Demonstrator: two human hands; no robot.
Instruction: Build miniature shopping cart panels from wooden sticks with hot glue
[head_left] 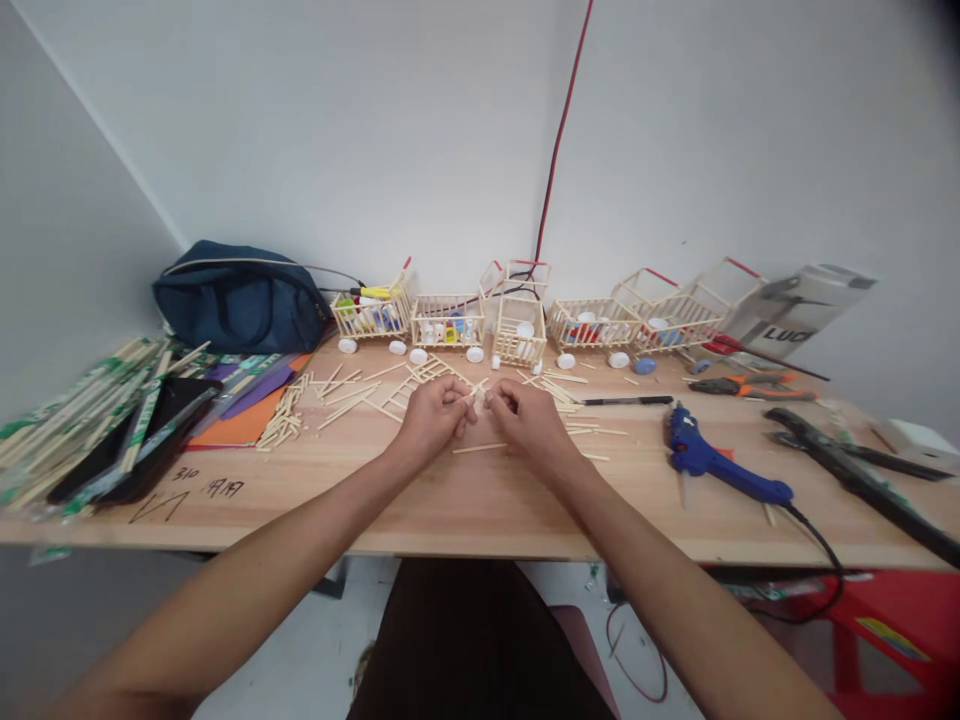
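My left hand [436, 412] is closed in a pinch on a thin wooden stick [478, 388] above the middle of the table. Close beside it, my right hand [527, 412] is also pinched, its fingertips near the stick's other end; what lies between them is too small to make out. A loose stick [478, 448] rests on the wood just below the hands. Behind my left hand lies a flat ladder-like frame of sticks [382, 405]. Short cut sticks [281, 420] are heaped farther left.
Several small stick-built carts [517, 335] line the wall. At right lie a blue glue gun [705, 460] with its cord, pliers [742, 385], a cutter [847, 470] and a black pen [628, 401]. Bagged sticks [90, 420] and a blue bag [240, 300] are at left.
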